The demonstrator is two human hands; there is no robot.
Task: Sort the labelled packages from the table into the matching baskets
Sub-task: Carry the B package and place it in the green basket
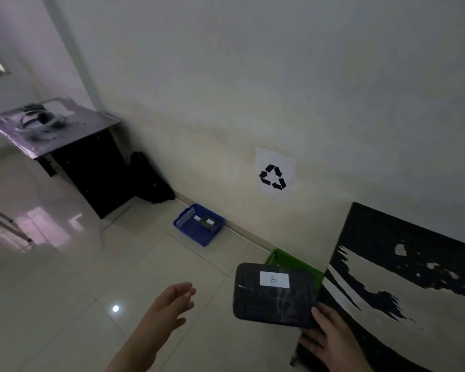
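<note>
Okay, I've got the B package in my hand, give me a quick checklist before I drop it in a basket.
1. Grip: right hand holds the black package by its lower right corner only: ok, but loose-looking.
2. Label reads B: ok.
3. Left hand empty and open: ok.
4. Green basket label: hidden behind the package, cannot tell.
5. Blue basket label: white tags too small to read, cannot tell.
6. Floor path to both baskets: ok.

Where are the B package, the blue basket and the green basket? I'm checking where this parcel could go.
B package (274, 299): head view, on its dark wrapped face below the label.
Blue basket (191, 229): head view, on its inner floor.
Green basket (290, 259): head view, on its visible rim.
</note>
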